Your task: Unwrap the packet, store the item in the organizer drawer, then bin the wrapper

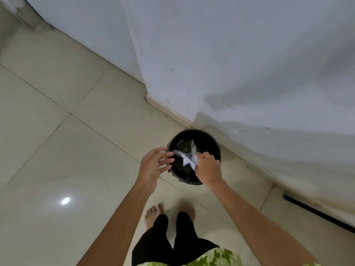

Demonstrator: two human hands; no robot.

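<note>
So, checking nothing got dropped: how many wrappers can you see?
1: the wrapper is over the bin, pinched by the right hand; the left hand is open beside it. More may lie hidden inside the bin.

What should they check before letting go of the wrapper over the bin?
1. Wrapper is above the black bin opening: ok.
2. Right hand grips the wrapper: ok.
3. Left hand is open, fingers spread beside the rim: ok.
4. Bin has room: cannot tell, the inside is dark with some scraps.
5. Bin stands upright on the floor by the wall: ok.
6. Item already stored in the drawer: cannot tell, no drawer in view.
</note>
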